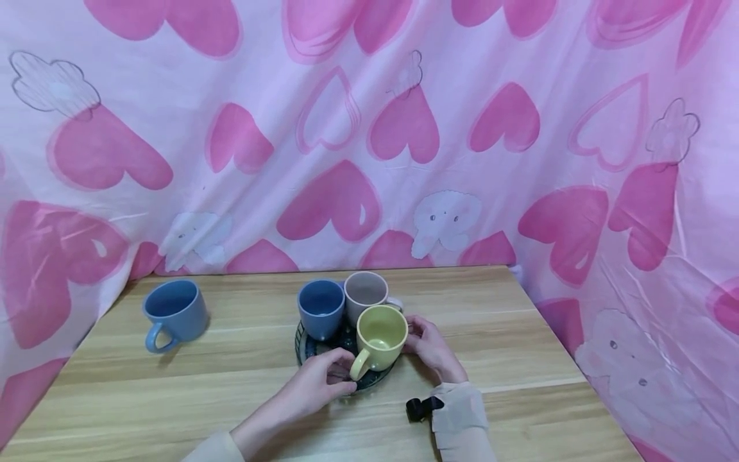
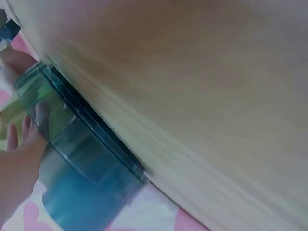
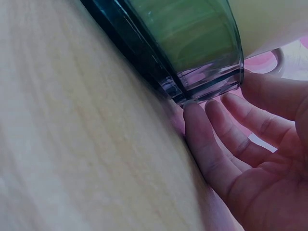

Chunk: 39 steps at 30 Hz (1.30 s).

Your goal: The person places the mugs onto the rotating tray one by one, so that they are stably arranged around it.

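A dark see-through round tray (image 1: 300, 343) with a raised wall carries a blue cup (image 1: 321, 314), a greyish-pink mug (image 1: 365, 289) and a yellow mug (image 1: 385, 337). At the tray's front left, my left hand (image 1: 317, 378) is beside the yellow mug's handle. Its fingers are spread in the left wrist view, one showing through the tray's tinted wall (image 2: 84, 134). Whether it touches the handle cannot be made out. My right hand (image 1: 430, 346) is at the tray's right side, its loosely bent fingertips touching the clear outer wall (image 3: 211, 79) from rim to base.
Another blue mug (image 1: 176, 311) stands apart on the left of the wooden table (image 1: 242, 321), its handle towards the front. A small black device (image 1: 424, 409) sits at the right wrist. Pink heart-patterned cloth (image 1: 404, 192) hangs behind and around the sides.
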Available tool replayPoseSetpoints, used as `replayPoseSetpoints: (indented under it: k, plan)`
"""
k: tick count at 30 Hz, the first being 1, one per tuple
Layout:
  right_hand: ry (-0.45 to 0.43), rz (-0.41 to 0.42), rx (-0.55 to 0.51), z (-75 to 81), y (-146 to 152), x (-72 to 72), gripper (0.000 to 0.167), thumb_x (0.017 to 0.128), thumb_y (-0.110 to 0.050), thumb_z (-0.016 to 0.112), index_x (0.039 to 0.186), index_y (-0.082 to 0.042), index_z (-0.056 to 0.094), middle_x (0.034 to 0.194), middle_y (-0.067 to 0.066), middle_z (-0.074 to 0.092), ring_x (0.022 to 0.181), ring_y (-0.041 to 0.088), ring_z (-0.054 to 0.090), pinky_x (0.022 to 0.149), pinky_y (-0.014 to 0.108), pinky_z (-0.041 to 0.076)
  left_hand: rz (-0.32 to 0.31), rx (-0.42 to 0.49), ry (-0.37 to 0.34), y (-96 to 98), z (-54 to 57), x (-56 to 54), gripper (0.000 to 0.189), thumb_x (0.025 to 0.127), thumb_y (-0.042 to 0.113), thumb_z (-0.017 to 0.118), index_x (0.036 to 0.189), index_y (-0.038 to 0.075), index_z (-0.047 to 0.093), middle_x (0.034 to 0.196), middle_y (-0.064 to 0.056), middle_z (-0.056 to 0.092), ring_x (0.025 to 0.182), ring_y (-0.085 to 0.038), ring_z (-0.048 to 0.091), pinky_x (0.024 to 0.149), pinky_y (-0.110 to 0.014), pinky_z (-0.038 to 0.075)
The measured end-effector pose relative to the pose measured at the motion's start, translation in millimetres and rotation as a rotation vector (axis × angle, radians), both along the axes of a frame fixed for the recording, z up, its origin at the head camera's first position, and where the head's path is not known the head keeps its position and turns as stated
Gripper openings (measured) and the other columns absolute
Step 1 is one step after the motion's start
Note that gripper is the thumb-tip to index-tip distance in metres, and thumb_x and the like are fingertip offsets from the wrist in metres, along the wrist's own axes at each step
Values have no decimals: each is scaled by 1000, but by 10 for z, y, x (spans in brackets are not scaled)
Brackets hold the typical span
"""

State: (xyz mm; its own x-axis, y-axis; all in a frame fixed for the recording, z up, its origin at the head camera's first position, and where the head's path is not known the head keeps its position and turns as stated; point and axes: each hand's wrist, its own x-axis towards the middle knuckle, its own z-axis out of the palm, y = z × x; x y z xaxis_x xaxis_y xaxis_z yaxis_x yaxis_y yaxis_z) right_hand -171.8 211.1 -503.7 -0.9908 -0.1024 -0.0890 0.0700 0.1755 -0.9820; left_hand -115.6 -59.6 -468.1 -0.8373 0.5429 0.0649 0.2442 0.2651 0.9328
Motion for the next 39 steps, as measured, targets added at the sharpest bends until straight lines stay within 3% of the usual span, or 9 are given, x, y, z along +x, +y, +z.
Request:
replayPoseSetpoints:
  k: [5,11,15,19,22,25,32,34,39]
  plan:
    - [5,-8,-2,6,-5,3,33,88,8,63,121,9,57,101,12,64,89,20,61,78,35,56,21,-3,3,-245,72,83,28,92,12,69,118,5,60,116,-11,63,106,-31,61,90,-35,52]
    - [-11,3,-10,-17,-6,3,32,89,6,62,121,10,56,103,14,64,89,20,62,78,34,57,27,-107,-25,-695,113,142,22,96,21,64,113,7,64,110,-6,66,102,-19,62,86,-28,53]
    - [-16,14,-26,-46,-8,11,32,90,6,61,121,11,55,104,14,64,89,20,63,78,35,57,33,-100,-82,-1063,121,176,27,97,22,61,116,2,63,112,-12,65,99,-19,63,82,-27,53]
    - [-9,15,-39,-47,-12,17,33,91,6,60,123,12,54,104,14,64,89,20,63,78,35,57,161,-82,-16,-1471,141,192,26,99,15,58,117,-4,61,110,-16,64,93,-14,63,75,-27,54]
    - [-9,-1,-32,-33,-4,32,33,90,6,61,123,12,54,104,14,64,89,19,62,77,34,57,308,-84,78,-1752,133,178,22,98,7,58,114,-7,61,104,-5,66,89,-6,62,71,-28,56]
    - [-18,-12,-35,-19,1,39,33,90,6,61,122,11,55,104,14,63,89,19,62,77,34,57,426,-92,109,-1987,135,154,22,98,4,58,114,-10,59,99,7,65,87,-2,62,69,-28,57]
    - [-9,6,-59,-31,8,14,32,91,7,60,122,12,54,101,12,64,87,18,63,77,34,57,546,-175,129,-2328,156,130,26,99,9,57,116,-11,56,95,19,61,85,5,59,66,-25,56]
    - [-9,12,-67,-39,7,3,31,91,7,59,121,12,54,99,11,64,86,18,63,76,33,57,579,-202,139,-2379,167,123,28,99,10,58,117,-11,56,96,16,61,84,6,58,65,-23,55]
    - [1,47,-112,-63,11,-9,31,92,8,57,122,15,52,96,9,64,83,17,63,74,32,57,653,-294,145,-2443,198,92,37,99,17,58,123,-10,51,102,-14,64,79,9,54,61,-21,52]
